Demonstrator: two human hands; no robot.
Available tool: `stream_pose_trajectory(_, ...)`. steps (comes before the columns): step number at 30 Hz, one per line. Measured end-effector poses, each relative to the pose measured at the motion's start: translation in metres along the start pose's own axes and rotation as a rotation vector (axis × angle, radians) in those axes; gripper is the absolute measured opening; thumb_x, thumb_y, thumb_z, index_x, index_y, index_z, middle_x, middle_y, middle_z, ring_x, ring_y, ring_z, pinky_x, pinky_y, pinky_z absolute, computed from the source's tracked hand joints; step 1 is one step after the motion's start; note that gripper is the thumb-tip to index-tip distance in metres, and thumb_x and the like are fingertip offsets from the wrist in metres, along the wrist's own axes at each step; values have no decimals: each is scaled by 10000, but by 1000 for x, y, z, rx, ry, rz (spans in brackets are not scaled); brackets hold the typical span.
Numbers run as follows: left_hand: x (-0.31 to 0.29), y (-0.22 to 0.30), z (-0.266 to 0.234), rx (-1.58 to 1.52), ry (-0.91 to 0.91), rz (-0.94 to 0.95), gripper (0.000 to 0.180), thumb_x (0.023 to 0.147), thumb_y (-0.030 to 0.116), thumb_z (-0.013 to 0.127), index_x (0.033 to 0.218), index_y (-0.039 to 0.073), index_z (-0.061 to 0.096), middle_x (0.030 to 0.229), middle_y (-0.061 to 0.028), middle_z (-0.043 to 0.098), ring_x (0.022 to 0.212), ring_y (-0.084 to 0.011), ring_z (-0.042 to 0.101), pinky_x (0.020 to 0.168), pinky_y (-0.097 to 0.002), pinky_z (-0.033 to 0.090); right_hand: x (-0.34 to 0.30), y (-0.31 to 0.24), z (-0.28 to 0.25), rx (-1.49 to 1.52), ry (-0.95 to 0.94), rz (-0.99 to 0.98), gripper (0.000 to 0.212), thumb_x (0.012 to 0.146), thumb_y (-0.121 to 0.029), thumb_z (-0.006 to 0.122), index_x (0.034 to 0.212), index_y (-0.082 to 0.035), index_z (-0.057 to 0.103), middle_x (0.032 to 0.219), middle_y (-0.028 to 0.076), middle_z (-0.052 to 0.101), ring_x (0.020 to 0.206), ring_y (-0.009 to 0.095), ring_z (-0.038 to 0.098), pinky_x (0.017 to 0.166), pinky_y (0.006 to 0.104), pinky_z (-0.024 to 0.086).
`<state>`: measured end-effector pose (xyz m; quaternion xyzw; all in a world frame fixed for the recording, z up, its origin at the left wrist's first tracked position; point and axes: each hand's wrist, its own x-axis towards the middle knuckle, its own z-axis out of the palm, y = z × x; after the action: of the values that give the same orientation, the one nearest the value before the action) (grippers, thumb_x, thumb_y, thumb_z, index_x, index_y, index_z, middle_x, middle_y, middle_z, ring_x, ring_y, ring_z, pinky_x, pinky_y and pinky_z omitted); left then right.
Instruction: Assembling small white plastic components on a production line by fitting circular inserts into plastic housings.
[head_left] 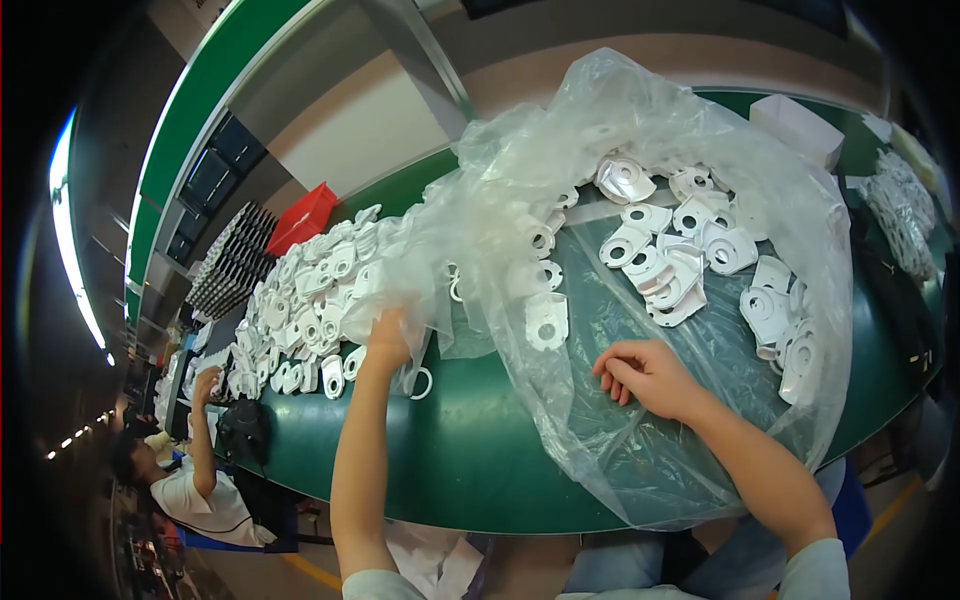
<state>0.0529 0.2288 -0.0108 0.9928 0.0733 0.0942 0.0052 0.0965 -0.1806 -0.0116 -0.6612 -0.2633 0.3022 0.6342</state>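
My left hand (388,338) reaches forward to the near edge of a big heap of white plastic parts (318,290), flat tabs with a round hole. Cloudy plastic film covers its fingers, so their grip is hidden. My right hand (648,376) hovers over a large clear plastic bag (560,420) spread on the table. Its fingers are loosely bent and somewhat apart, with nothing seen in them. On the bag, beyond that hand, lie several more white parts (665,255). A single part (546,321) lies to its upper left, and a stack (780,320) to its right.
The green table (470,430) curves around in front of me. A red bin (303,218) and dark stacked trays (232,262) stand at the far left. A white box (797,130) sits at the back right, near bagged parts (895,210). Another person (205,495) works at the left.
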Motion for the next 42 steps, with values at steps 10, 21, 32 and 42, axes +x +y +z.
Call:
stream_pose_trajectory(10, -110, 65, -56, -225, 57, 111, 377, 738, 106, 643, 1100, 35, 561, 1082, -199, 536, 1026, -383, 507, 904, -403, 405, 0, -1, 5, 3, -14, -52, 200, 901, -103, 464, 886, 30, 614, 684, 51, 595, 578, 95, 553, 530, 230, 456)
stream_pose_trajectory(21, -156, 149, -47, -267, 197, 66, 411, 722, 48, 664, 1124, 67, 578, 1151, -162, 522, 1032, -358, 490, 901, -411, 400, 0, -1, 7, -6, -20, -62, 203, 899, -105, 461, 880, 33, 609, 691, 49, 598, 587, 95, 557, 539, 234, 462)
stream_pose_trajectory(32, -183, 132, -61, -265, 399, -42, 302, 721, 45, 700, 1011, 34, 618, 992, -150, 579, 917, -317, 542, 797, -376, 436, 1, -2, 7, -14, -42, -70, 195, 905, -93, 463, 895, 27, 616, 693, 50, 590, 591, 100, 558, 535, 227, 466)
stream_pose_trajectory(42, -183, 145, -45, -349, 302, -113, 259, 687, 25, 722, 925, 11, 622, 825, -120, 564, 755, -268, 556, 677, -335, 445, -9, -41, -5, -145, 52, -303, 178, 893, -56, 469, 968, 15, 614, 801, 55, 618, 674, 104, 590, 596, 237, 491)
